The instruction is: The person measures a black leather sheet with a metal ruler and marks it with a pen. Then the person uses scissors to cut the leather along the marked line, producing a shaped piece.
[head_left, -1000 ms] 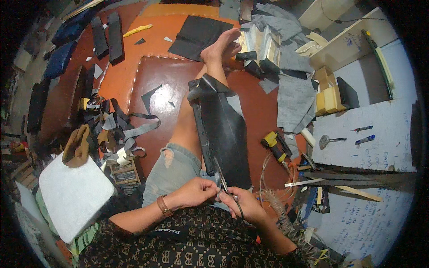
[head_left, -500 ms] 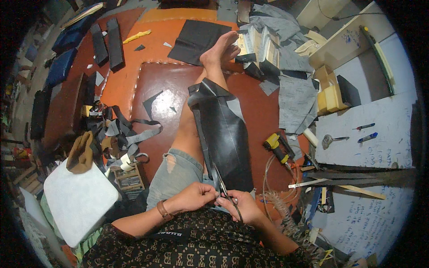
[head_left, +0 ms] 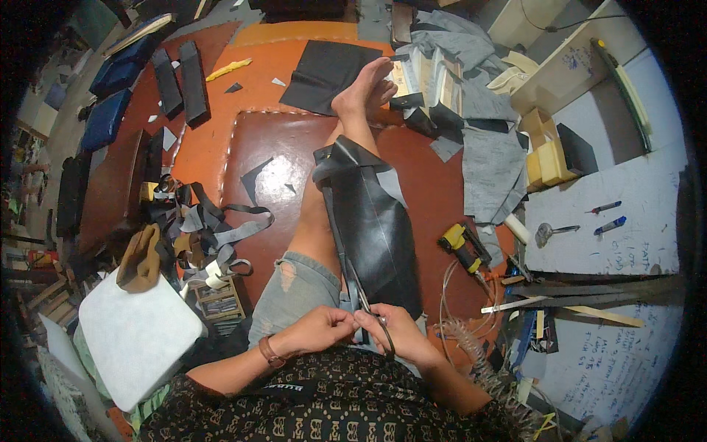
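Note:
A long black leatherette sheet (head_left: 377, 228) lies lengthwise over my legs, its far end folded and a grey underside showing at the right edge. My right hand (head_left: 401, 331) grips a pair of scissors (head_left: 382, 321), with a dark handle loop by the fingers. The blades point away from me along the sheet's left edge, at its near end. My left hand (head_left: 324, 328) is closed in a pinch at that near end, close against the right fingertips. It pinches the sheet's near edge, though the fingers cover most of that spot.
A yellow-and-black staple gun (head_left: 460, 247) with a coiled hose (head_left: 468, 342) rests at right, near a white board (head_left: 582, 254) bearing pens. Left are a white padded seat (head_left: 140, 339), a brown cloth (head_left: 140, 258) and tangled strips (head_left: 239, 230). Another black sheet (head_left: 324, 77) lies beyond my feet.
The whole view has shifted slightly down and to the right. The right hand and scissors have drawn closer to the left hand, so the fingertips now nearly meet.

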A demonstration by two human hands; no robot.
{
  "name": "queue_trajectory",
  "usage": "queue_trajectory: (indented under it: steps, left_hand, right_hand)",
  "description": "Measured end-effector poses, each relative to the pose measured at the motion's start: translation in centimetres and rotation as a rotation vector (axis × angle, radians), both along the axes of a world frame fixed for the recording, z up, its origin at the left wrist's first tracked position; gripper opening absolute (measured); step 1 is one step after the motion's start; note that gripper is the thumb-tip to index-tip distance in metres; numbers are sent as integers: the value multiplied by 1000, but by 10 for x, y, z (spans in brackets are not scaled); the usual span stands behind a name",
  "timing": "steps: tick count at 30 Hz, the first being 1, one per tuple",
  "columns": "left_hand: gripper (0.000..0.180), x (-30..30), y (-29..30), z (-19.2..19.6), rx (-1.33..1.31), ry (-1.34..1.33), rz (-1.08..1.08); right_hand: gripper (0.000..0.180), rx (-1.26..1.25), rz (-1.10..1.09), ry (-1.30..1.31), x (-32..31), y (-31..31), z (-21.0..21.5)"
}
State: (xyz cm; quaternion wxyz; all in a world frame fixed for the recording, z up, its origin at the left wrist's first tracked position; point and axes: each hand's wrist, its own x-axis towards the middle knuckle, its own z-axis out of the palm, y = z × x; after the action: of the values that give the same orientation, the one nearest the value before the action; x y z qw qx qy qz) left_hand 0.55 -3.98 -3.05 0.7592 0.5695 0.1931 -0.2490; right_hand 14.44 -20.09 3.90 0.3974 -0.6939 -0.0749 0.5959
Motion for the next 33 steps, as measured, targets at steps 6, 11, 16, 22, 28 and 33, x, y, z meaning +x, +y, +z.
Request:
queue_trajectory:
  steps: [6,11,16,22,28,33]
  left_hand:
    - [30,2,4,9,-6,4,-5]
    - [31,0,7,10,21,2,-12]
    - [31,3,13,26,81,49,-99]
    - [30,-2,14,21,65,12,-84]
    - [30,-8,12,9,49,18,-68]
    - [35,-6,8,14,10,-12,7]
  right_hand:
    - [46,23,-29,5,-6,-3,-11]
    - [41,42,0,-54,-8,-3,-14]
    - [42,50,-34,-65,-4,7,-19]
    - [44,-1,-73,-17,1,19,-24]
    - [42,36,-41,-90,-2,17,-27]
    - [40,52,-22,-101,-1,16,-24]
